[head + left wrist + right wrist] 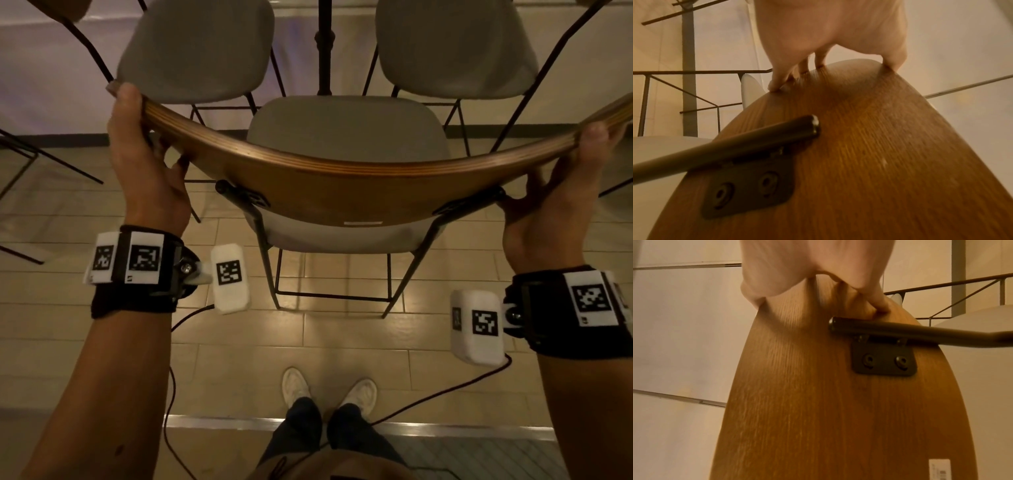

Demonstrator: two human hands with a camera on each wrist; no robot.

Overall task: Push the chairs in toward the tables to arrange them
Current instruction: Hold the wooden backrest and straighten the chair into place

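I read this as the push itself just about to start: the near chair (346,144) stands square in front of me with both hands on its curved wooden backrest (342,181). On the left, my left hand (144,161) grips the left end of that backrest, thumb hooked over the top edge and fingers (777,82) pressed against the rear face just above the black bracket (748,190) and frame tube. In the middle, the grey seat points away from me toward two more grey-seated chairs (195,51) and (455,48), which sit side by side ahead with a dark post (323,44) between them; I judge the table to be somewhere up there, but I cannot make out its top. On the right, my right hand (555,192) holds the other end the same way, thumb on top, fingers (871,308) curled behind, resting on the frame tube. The next move calls for an even forward shove from both hands so the chair slides straight and does not clip the seats ahead. The floor (342,342) is pale plank tile, lit dim and warm, with a metal threshold strip (219,423) near my shoes.
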